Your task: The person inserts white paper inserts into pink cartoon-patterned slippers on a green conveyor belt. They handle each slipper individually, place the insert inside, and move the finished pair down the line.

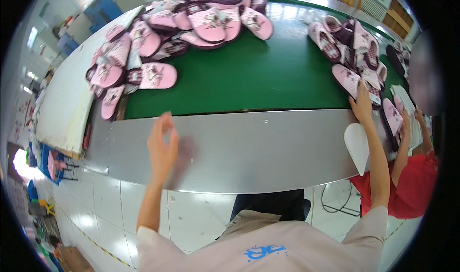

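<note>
My right hand (363, 105) reaches to the right side of the green belt, its fingers closed on the edge of a pink slipper (346, 78) with a dark sole and a printed upper. That slipper lies against a pile of similar slippers (362, 39), and part of it is hidden by my fingers. My left hand (163, 142) is raised over the metal ledge (258, 150), empty, with thumb and fingers apart. Just beyond it, a slipper (158, 75) rests with its pink toe pointing right, at the front of the large left heap (206, 23).
A white sole-shaped sheet (357, 145) lies on the ledge beneath my right forearm. At the right, a co-worker in a red top (412, 186) handles another pink slipper (393, 116). A white board (64, 107) runs along the left. A black seat (270, 202) is below the ledge.
</note>
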The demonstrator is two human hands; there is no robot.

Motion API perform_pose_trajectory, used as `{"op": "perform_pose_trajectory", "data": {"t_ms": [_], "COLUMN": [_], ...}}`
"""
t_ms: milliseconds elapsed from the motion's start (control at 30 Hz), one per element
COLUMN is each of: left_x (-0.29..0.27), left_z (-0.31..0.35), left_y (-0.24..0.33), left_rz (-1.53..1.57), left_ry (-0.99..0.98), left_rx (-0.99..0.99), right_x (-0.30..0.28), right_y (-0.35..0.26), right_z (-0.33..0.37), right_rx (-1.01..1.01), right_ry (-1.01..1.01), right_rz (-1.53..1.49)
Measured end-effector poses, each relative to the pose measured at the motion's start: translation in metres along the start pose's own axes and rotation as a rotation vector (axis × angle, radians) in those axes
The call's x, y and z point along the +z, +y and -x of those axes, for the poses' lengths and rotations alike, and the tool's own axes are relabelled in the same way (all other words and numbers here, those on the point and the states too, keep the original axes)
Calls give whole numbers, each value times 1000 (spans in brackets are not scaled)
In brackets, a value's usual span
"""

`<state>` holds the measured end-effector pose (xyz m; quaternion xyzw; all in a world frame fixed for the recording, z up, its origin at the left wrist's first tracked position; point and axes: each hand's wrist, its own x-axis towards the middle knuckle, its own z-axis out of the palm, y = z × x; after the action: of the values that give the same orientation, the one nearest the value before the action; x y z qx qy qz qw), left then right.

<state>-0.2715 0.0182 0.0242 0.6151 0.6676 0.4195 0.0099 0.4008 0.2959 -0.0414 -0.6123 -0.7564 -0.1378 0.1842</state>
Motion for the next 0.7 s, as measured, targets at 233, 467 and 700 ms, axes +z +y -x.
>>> {"op": "perform_pose_trajectory", "data": {"t_ms": [233, 467, 700], "left_x": [5, 66, 33], "left_z": [-180, -187, -209], "left_y": [-198, -235, -154], "left_rz": [-380, -435, 562], "left_ry": [102, 153, -13], "left_rx": [-235, -223, -410], "right_x": [-7, -17, -62], "right_y": [1, 6, -43], "right_z": [30, 53, 50], "right_rx": [-24, 29, -44], "right_ry": [-72, -146, -66], "right_rz": [71, 81, -390]}}
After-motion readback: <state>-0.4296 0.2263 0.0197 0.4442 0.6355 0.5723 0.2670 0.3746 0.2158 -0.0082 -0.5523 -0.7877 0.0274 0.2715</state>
